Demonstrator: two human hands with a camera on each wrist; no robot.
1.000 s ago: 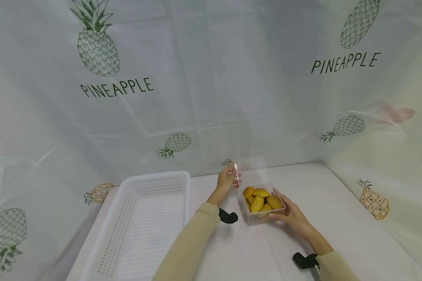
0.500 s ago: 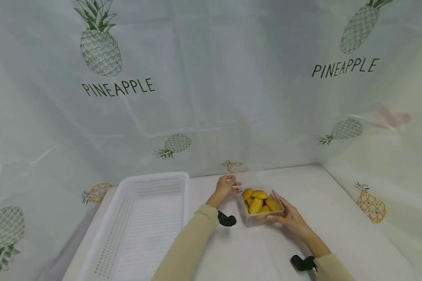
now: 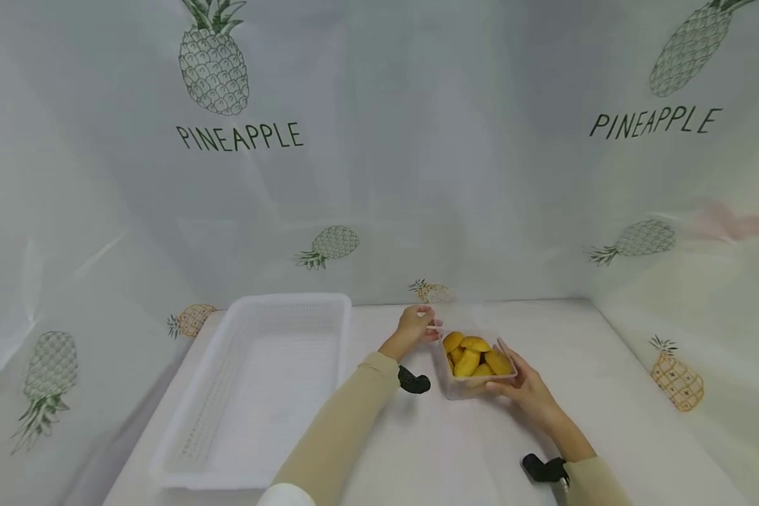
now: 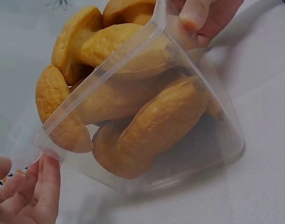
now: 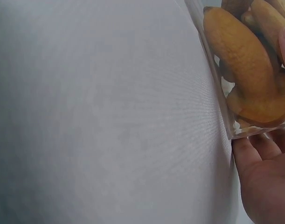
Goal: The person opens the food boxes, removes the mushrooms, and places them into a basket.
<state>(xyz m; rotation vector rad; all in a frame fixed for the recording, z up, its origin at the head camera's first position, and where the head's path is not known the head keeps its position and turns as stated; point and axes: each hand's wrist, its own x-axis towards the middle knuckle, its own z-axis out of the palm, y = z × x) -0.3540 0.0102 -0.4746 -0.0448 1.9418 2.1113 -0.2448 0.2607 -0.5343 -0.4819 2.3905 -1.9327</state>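
Observation:
A clear plastic box (image 3: 462, 391) full of yellow-brown mushrooms (image 4: 156, 119) stands on the white table. Its raised see-through lid (image 3: 464, 311) is at the far side, faint against the backdrop. My left hand (image 3: 417, 324) pinches the lid's left edge between thumb and fingers, close to the box rim. Around the right side of the box, my right hand (image 3: 530, 393) grips with the thumb at the front and the fingers behind. In the right wrist view, the mushrooms (image 5: 245, 60) show through the clear wall, and part of the right hand (image 5: 268, 182) is cut off.
A large white perforated plastic basket (image 3: 253, 400) sits to the left of the box, with my left sleeve (image 3: 335, 429) passing over its right front corner. A pineapple-print sheet (image 3: 405, 176) hangs behind the table (image 3: 436, 450) and along its sides.
My left hand has come down slightly, and the lid stands lower and more tilted than before. My right hand keeps its grip on the box. The head view has shifted a little.

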